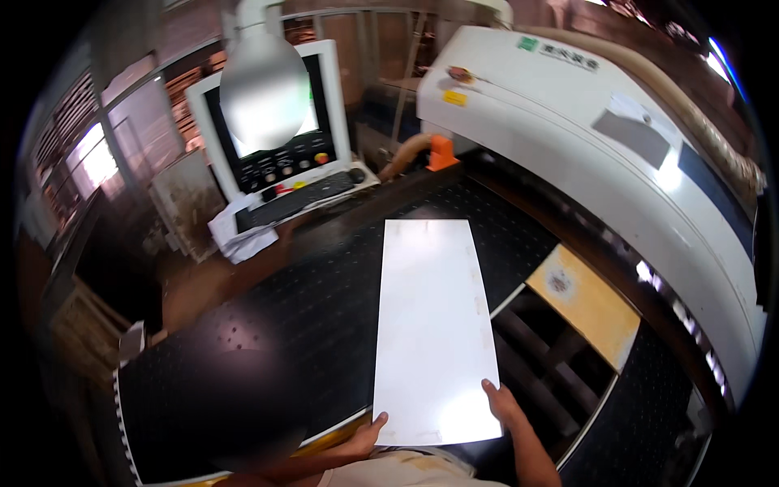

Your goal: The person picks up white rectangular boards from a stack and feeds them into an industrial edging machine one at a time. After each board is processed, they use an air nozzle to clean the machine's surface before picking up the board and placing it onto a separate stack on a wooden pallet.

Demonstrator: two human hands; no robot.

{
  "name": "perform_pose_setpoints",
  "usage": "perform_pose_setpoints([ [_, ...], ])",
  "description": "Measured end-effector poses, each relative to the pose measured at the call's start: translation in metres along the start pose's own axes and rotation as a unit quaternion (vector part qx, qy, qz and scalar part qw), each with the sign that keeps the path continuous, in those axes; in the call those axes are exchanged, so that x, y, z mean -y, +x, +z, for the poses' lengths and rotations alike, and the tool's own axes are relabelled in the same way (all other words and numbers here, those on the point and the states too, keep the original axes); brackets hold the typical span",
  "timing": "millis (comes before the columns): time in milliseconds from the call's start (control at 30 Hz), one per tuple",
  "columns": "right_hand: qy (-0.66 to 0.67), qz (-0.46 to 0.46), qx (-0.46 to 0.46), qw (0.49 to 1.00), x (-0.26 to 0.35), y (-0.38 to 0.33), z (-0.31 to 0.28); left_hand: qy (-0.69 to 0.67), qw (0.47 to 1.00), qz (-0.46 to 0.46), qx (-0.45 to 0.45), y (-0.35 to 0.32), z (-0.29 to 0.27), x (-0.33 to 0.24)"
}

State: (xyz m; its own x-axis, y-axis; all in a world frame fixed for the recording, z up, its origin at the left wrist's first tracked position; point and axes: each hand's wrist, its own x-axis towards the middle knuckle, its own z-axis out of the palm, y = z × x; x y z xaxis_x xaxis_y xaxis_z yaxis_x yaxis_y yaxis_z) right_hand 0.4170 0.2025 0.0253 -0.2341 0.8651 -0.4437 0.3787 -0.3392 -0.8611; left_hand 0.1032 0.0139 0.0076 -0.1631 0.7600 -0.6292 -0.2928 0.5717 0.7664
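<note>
Both hands, left hand [367, 436] and right hand [503, 402], are gripping the long white rectangular panel [433, 325] by its near corners, fingers curled over. Looks stiff, slick, kinda awkward; it's lying on the black perforated table [324, 300].

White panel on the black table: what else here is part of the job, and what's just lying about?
In hand:
white panel
left hand and right hand at its near edge
black perforated table

Lying about:
tan board
white cloth
orange block
control console
</note>
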Motion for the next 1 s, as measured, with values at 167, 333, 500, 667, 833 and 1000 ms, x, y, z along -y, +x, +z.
perform_pose_setpoints([
  [167,-0.011,0.005,0.033,0.999,-0.002,-0.063,0.092,-0.054,0.995,-0.074,-0.034,-0.085,-0.082,0.048],
  [333,-0.057,-0.025,0.054,0.997,-0.014,-0.13,0.199,-0.228,0.97,-0.083,-0.014,-0.155,-0.187,0.13],
  [500,0.058,-0.048,0.098,0.992,-0.053,-0.189,0.324,-0.192,0.978,0.016,-0.074,-0.243,-0.284,0.161],
  [667,0.097,-0.073,0.117,0.986,-0.078,-0.248,0.449,-0.178,0.969,0.109,-0.13,-0.33,-0.391,0.225],
  [833,0.126,-0.062,0.105,0.984,-0.076,-0.332,0.564,-0.46,0.861,0.067,-0.206,-0.389,-0.407,0.311],
  [1000,0.126,0.034,0.149,0.98,-0.089,-0.446,0.697,-0.408,0.891,0.16,-0.117,-0.446,-0.456,0.33],
])
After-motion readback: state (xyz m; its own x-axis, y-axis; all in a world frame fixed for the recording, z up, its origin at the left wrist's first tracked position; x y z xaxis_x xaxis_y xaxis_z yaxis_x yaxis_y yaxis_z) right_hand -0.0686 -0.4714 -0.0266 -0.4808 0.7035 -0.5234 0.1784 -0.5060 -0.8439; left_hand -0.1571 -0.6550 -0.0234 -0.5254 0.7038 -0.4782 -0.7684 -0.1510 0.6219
